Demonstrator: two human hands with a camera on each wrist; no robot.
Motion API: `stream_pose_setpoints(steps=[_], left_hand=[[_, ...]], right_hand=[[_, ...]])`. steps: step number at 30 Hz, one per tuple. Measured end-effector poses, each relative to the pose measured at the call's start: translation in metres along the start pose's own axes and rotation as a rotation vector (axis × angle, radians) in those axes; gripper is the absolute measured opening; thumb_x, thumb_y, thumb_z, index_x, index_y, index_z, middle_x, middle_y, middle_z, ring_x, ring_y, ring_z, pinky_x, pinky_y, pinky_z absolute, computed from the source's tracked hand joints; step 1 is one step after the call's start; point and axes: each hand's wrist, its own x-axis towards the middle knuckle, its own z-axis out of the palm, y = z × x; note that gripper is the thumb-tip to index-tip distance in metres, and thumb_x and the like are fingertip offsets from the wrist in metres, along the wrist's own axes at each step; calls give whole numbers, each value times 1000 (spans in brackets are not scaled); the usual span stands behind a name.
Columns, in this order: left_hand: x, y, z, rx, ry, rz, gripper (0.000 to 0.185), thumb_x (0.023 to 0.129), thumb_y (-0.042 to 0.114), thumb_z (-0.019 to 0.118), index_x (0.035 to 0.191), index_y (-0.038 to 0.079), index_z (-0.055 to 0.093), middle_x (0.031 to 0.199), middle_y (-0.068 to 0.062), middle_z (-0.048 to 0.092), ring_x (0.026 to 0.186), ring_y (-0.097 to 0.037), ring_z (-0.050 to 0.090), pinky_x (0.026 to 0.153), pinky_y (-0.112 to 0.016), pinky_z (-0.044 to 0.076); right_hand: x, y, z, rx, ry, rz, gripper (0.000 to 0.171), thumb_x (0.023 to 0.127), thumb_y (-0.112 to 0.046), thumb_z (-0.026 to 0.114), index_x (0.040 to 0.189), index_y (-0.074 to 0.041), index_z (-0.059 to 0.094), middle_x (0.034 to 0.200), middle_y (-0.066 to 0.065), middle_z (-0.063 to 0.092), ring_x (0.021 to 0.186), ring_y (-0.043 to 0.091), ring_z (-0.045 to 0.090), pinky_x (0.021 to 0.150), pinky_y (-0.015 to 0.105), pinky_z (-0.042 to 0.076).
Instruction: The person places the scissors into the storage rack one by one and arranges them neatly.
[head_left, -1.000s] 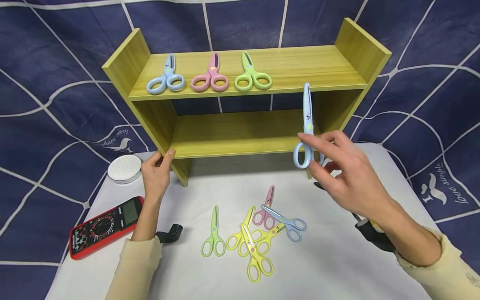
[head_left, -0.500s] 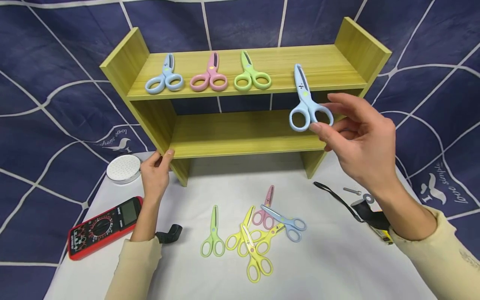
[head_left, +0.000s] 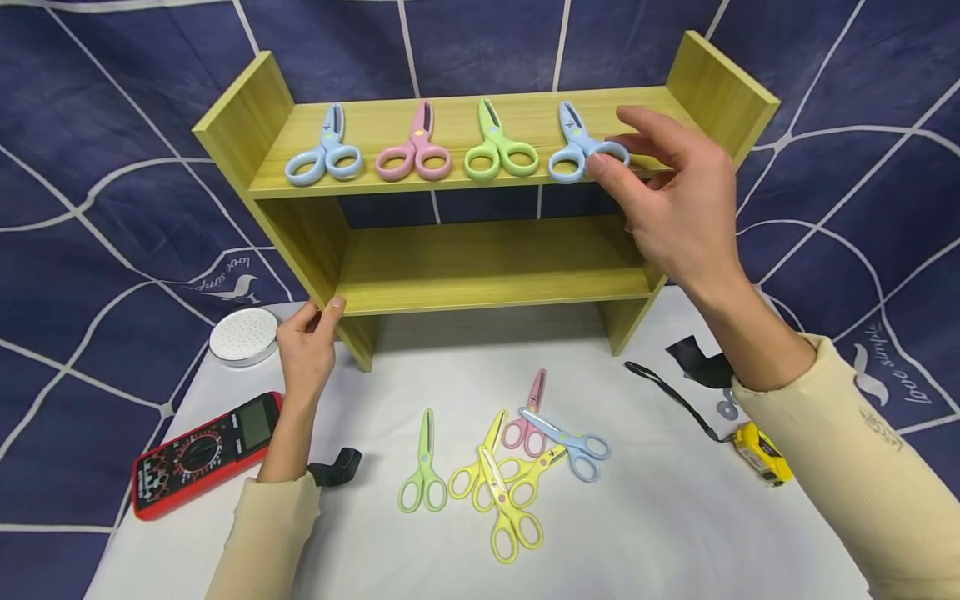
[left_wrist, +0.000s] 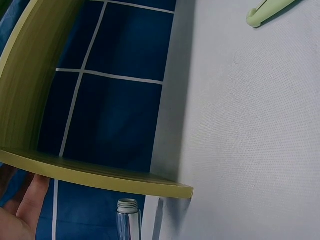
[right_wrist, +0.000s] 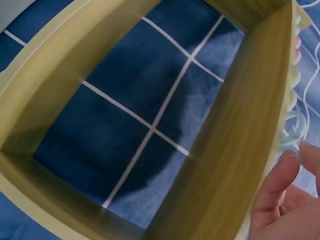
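My right hand (head_left: 611, 152) pinches the handle ring of a blue pair of scissors (head_left: 576, 148) that lies on the top board of the yellow-green wooden shelf (head_left: 480, 279). To its left, a green pair (head_left: 498, 152), a pink pair (head_left: 415, 154) and another blue pair (head_left: 324, 155) lie in a row. The right wrist view shows my fingertips (right_wrist: 280, 192) beside the handle rings (right_wrist: 293, 127) at the board's edge. My left hand (head_left: 315, 321) grips the shelf's lower left corner, thumb (left_wrist: 27, 207) against the board. The lower board holds nothing.
On the white table in front lie a green pair (head_left: 423, 471), a heap of yellow pairs (head_left: 502, 492), a pink pair (head_left: 527, 417) and a blue pair (head_left: 572, 442). A red multimeter (head_left: 201, 454), white disc (head_left: 243, 336) and black clip (head_left: 337, 467) sit left; a yellow tape measure (head_left: 761, 454) with black strap (head_left: 671, 396) sits right.
My right hand rose from beside the lower board to the top board, turning the blue scissors flat and setting them right of the green pair. My left hand stayed on the shelf corner.
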Motion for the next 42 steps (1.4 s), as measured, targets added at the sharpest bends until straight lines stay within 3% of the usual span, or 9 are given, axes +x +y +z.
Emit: stream_pose_setpoints(steps=[6,12,18,20,25,29,33,39,42], left_hand=[[-1,9,1,-11,-24,-4,26,95,8,65,114,-9,69,87,15,66,78,-3,63,65,-16,54],[-8,33,2,20,-25,12,26,95,4,63,113,-14,67,86,16,65,78,0,61,65,-14,51],[-7,35,0,5,-24,14,27,95,4,63,113,-15,66,86,16,65,77,-1,60,65,-15,51],[-4,25,-1,0,-19,15,26,95,5,64,112,-14,67,85,17,65,77,-1,61,65,-16,51],[-1,13,-2,-13,-9,4,25,95,7,66,111,-12,69,84,16,66,76,-4,61,63,-15,51],[-6,30,-1,-8,-22,-1,26,95,4,64,112,-14,67,85,15,66,76,-5,62,63,-17,52],[-8,37,0,1,-26,-3,27,95,4,63,113,-15,66,85,15,65,76,-6,62,62,-17,52],[-9,37,1,10,-22,-11,27,95,5,64,114,-14,66,85,15,65,76,-5,62,64,-17,53],[-10,36,1,14,-28,-16,27,95,6,64,113,-14,67,84,15,65,76,-9,62,63,-18,52]], right_hand=[[5,2,4,-86,-25,28,42,88,-19,77,128,-8,67,109,10,72,86,-3,65,72,11,49],[6,4,8,-78,15,-18,30,86,-19,78,113,-6,75,104,7,72,86,0,62,66,10,46],[9,4,12,-90,36,-21,33,85,-19,80,115,-5,74,108,7,72,96,2,64,76,13,51],[7,4,13,-102,46,-22,36,85,-21,80,118,-7,73,112,5,71,84,2,64,71,11,48],[-13,12,19,128,245,-179,25,84,-9,76,107,1,74,103,12,71,51,5,45,51,14,35],[-47,34,26,315,338,-333,13,81,2,69,89,12,69,85,20,67,54,7,44,51,13,34],[-102,72,29,298,106,-221,10,80,9,68,89,13,68,84,14,64,57,7,46,48,13,36],[-192,121,27,174,-298,318,18,89,1,70,107,-1,70,79,7,62,50,8,43,41,23,34],[-223,135,20,74,-465,470,24,89,-7,72,113,-3,68,89,7,63,53,8,46,45,24,38]])
